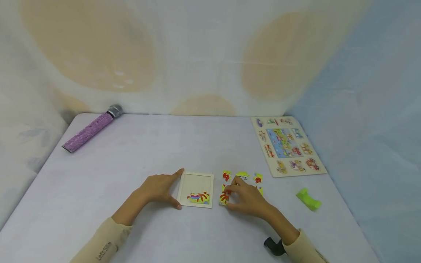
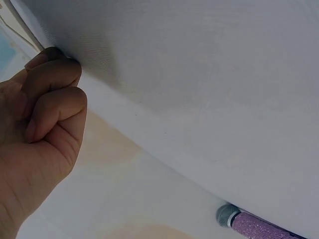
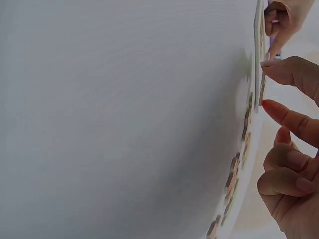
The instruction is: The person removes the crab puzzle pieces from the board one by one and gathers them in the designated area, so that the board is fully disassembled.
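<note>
A square wooden puzzle tray (image 1: 195,184) lies on the table, with joined yellow-and-red puzzle pieces (image 1: 199,198) in its lower right part. My left hand (image 1: 160,187) holds the tray's left side, index finger at the upper corner and thumb at the lower one; its other fingers are curled in the left wrist view. To the right of the tray, my right hand (image 1: 246,198) pinches a puzzle piece (image 1: 224,197) between thumb and index finger. More loose pieces (image 1: 242,175) lie around and partly under that hand; the right wrist view shows them edge-on.
A larger picture puzzle board (image 1: 286,146) lies at the back right, with a green curved block (image 1: 308,199) in front of it. By the right sleeve is a black object (image 1: 274,246). A purple glittery microphone (image 1: 88,132) rests at the back left.
</note>
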The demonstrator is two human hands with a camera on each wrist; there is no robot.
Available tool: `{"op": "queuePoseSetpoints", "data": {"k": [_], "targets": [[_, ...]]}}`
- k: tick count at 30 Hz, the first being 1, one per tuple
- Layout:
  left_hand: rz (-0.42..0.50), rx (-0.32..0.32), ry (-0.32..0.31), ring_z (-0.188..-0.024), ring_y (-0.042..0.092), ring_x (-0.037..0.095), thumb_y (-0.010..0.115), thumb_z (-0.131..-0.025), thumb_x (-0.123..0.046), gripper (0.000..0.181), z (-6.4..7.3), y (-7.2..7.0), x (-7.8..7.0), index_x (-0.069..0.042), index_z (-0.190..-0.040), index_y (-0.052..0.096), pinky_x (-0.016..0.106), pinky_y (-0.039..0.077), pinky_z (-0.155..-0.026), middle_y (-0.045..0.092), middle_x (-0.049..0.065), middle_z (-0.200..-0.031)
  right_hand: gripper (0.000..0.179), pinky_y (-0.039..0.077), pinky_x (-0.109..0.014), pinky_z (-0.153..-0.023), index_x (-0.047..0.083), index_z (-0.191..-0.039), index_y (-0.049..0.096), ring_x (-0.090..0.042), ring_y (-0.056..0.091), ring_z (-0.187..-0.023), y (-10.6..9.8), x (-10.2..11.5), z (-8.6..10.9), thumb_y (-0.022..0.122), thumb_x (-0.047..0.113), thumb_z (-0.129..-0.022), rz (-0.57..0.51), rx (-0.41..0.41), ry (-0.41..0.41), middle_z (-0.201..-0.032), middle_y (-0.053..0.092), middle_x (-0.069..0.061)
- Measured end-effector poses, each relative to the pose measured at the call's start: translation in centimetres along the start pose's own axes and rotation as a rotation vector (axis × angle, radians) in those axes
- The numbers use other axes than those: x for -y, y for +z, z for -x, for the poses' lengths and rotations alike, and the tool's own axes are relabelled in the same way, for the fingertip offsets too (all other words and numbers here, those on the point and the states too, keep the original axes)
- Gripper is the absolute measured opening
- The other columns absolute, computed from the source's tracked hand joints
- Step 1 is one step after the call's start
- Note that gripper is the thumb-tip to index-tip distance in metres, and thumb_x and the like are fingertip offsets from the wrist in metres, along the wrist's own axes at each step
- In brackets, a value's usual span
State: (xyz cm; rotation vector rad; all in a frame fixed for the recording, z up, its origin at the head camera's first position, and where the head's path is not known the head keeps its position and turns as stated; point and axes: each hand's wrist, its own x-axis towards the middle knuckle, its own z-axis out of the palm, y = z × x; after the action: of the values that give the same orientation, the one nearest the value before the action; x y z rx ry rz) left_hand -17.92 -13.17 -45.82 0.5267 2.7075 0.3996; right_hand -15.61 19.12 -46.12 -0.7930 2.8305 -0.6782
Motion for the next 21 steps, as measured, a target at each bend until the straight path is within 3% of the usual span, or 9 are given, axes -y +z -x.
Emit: {"op": "queuePoseSetpoints", "data": {"k": [8, 16, 21], "targets": [[0.003, -0.015, 0.011, -0.118, 0.062, 0.033, 0.087, -0.06, -0.062, 0.121, 0.1, 0.1, 0.1, -0.017, -0.156, 0.031, 0.053, 0.049, -0.09, 0.062, 0.016, -0.134, 0.037, 0.038, -0.019, -0.06, 0.017, -0.108, 0.073, -0.006, 0.044, -0.076, 0.2, -0.7, 0.9, 0.086, 0.025, -0.075, 0.002, 0.033, -0.008, -0.094, 0.046, 0.005], [0.008, -0.027, 0.017, -0.117, 0.062, 0.032, 0.087, -0.06, -0.062, 0.12, 0.4, 0.0, 0.2, -0.017, -0.157, 0.03, 0.052, 0.049, -0.09, 0.062, 0.016, -0.133, 0.041, 0.037, -0.018, -0.06, 0.017, -0.113, 0.074, -0.008, 0.047, -0.075, 0.4, 0.5, 0.0, 0.086, 0.031, -0.077, -0.039, -0.012, -0.039, -0.094, 0.052, 0.004], [-0.004, -0.057, 0.008, -0.092, 0.065, 0.022, 0.081, -0.06, -0.07, 0.118, 0.8, 0.7, 0.0, -0.024, -0.157, 0.031, 0.045, 0.05, -0.08, 0.067, 0.008, -0.117, 0.042, 0.036, -0.018, -0.057, 0.017, -0.118, 0.073, -0.003, 0.045, -0.067, 0.9, 1.9, -1.2, 0.082, 0.034, -0.081, -0.055, 0.025, -0.069, -0.094, 0.051, 0.003]]}}
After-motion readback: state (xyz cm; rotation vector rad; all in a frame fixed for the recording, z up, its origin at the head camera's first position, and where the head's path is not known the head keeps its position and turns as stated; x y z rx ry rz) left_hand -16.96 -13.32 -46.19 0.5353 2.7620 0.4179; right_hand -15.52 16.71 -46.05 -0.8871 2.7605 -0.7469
